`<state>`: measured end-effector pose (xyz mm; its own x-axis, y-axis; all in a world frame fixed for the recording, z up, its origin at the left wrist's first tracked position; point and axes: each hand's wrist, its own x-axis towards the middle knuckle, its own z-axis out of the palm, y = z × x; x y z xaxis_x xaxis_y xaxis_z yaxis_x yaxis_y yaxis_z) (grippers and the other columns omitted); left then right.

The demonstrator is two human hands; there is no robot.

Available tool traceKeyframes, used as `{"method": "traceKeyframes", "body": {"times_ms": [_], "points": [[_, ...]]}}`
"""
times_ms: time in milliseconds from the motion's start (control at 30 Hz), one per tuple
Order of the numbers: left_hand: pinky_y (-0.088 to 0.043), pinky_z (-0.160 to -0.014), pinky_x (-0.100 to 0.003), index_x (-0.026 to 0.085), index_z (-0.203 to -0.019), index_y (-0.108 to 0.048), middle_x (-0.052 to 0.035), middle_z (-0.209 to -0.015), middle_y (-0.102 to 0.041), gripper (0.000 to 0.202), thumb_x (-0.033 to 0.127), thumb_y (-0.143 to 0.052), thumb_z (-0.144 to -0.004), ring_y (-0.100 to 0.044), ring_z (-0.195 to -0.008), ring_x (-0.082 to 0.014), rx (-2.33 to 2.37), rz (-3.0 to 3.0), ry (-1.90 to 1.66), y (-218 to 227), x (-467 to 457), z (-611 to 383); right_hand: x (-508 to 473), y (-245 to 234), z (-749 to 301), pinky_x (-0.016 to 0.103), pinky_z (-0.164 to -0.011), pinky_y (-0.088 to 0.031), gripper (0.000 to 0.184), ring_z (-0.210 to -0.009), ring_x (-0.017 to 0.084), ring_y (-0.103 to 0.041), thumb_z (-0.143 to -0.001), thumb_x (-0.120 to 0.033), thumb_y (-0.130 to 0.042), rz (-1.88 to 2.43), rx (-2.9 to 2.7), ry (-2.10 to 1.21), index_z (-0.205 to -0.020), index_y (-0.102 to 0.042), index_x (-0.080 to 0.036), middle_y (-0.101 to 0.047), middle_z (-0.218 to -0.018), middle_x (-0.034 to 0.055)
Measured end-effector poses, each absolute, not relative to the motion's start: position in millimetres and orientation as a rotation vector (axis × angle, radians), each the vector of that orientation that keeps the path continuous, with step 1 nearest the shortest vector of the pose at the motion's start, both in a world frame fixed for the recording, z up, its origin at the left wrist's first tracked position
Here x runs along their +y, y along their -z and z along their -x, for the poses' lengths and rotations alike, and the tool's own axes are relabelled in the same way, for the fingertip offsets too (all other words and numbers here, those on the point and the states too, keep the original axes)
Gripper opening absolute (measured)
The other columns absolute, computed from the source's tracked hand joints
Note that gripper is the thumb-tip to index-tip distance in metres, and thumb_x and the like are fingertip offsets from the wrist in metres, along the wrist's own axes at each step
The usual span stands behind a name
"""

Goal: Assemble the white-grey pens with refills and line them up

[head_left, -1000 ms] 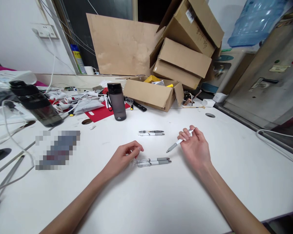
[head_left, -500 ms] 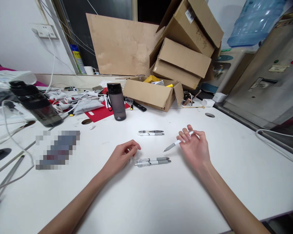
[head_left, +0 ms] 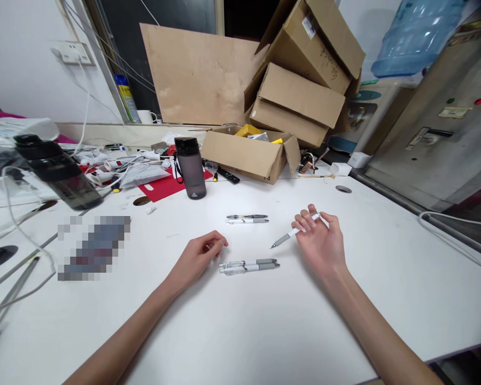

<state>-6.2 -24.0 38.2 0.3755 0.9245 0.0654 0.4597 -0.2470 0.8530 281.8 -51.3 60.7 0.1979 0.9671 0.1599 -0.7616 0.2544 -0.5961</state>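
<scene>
My right hand (head_left: 320, 243) is raised palm-up over the white table, its fingers closed on a white pen with a grey grip (head_left: 282, 240). That pen slants down to the left, tip lowest. On the left, my left hand (head_left: 198, 256) rests on the table with its fingers curled in and nothing visible in them. Beside its fingertips lie two white-and-grey pens (head_left: 250, 266), side by side with their grey ends to the right. Farther back is another pair: a dark clear-barrelled pen (head_left: 244, 216) and a white-and-grey pen (head_left: 246, 221) just in front of it.
A grey drinking bottle (head_left: 194, 174) stands behind the pens, near an open cardboard box (head_left: 240, 155). A larger dark bottle (head_left: 60, 174), cables and a red sheet (head_left: 164, 185) crowd the left back. A pixelated patch (head_left: 100, 246) covers something at left.
The pen in my right hand has shifted very slightly, its tip a touch to the right. My left hand and the pens on the table keep their places.
</scene>
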Motion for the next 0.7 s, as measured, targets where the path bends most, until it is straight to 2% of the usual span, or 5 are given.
{"method": "traceKeyframes", "body": {"times_ms": [100, 233, 400, 500, 700], "points": [[-0.031, -0.059, -0.025, 0.022, -0.094, -0.067, 0.0035, -0.068, -0.055, 0.03, 0.043, -0.048, -0.1, -0.043, -0.061, -0.0142, 1.193, -1.857, -0.759, -37.0, -23.7, 6.2, -52.3, -61.8, -280.8, 0.026, -0.056, -0.045, 0.004, -0.059, 0.013, -0.038, -0.089, -0.026, -0.058, 0.431, -0.575, -1.265, -0.089, -0.055, -0.024, -0.032, -0.069, -0.0045], [-0.032, -0.06, -0.025, 0.02, -0.093, -0.066, 0.0026, -0.068, -0.055, 0.031, 0.044, -0.047, -0.1, -0.043, -0.062, -0.0145, 1.181, -1.862, -0.759, -36.5, -23.9, 5.7, -53.3, -62.8, -280.1, 0.024, -0.055, -0.044, 0.003, -0.059, 0.012, -0.036, -0.088, -0.02, -0.054, 0.369, -0.524, -1.289, -0.086, -0.054, -0.022, -0.03, -0.068, -0.0045], [-0.032, -0.061, -0.025, 0.021, -0.093, -0.065, 0.0038, -0.066, -0.053, 0.029, 0.043, -0.047, -0.1, -0.042, -0.062, -0.0143, 1.171, -1.857, -0.751, -37.6, -24.7, 4.8, -54.0, -62.5, -280.7, 0.024, -0.058, -0.045, 0.005, -0.061, 0.011, -0.038, -0.09, -0.025, -0.055, 0.336, -0.464, -1.316, -0.089, -0.056, -0.021, -0.032, -0.07, -0.0043], [-0.031, -0.06, -0.025, 0.021, -0.093, -0.065, 0.004, -0.066, -0.053, 0.029, 0.043, -0.048, -0.1, -0.041, -0.061, -0.0143, 1.17, -1.853, -0.752, -37.5, -24.9, 4.4, -53.7, -62.3, -280.9, 0.024, -0.057, -0.044, 0.001, -0.06, 0.012, -0.038, -0.087, -0.022, -0.055, 0.358, -0.485, -1.301, -0.088, -0.055, -0.022, -0.03, -0.069, -0.0046], [-0.031, -0.061, -0.025, 0.021, -0.095, -0.065, 0.0035, -0.067, -0.054, 0.029, 0.042, -0.046, -0.101, -0.042, -0.062, -0.0147, 1.172, -1.867, -0.733, -36.2, -24.4, 5.5, -52.1, -62.7, -280.3, 0.023, -0.057, -0.044, 0.005, -0.06, 0.012, -0.038, -0.088, -0.021, -0.054, 0.361, -0.473, -1.281, -0.092, -0.057, -0.022, -0.032, -0.07, -0.0044]]}}
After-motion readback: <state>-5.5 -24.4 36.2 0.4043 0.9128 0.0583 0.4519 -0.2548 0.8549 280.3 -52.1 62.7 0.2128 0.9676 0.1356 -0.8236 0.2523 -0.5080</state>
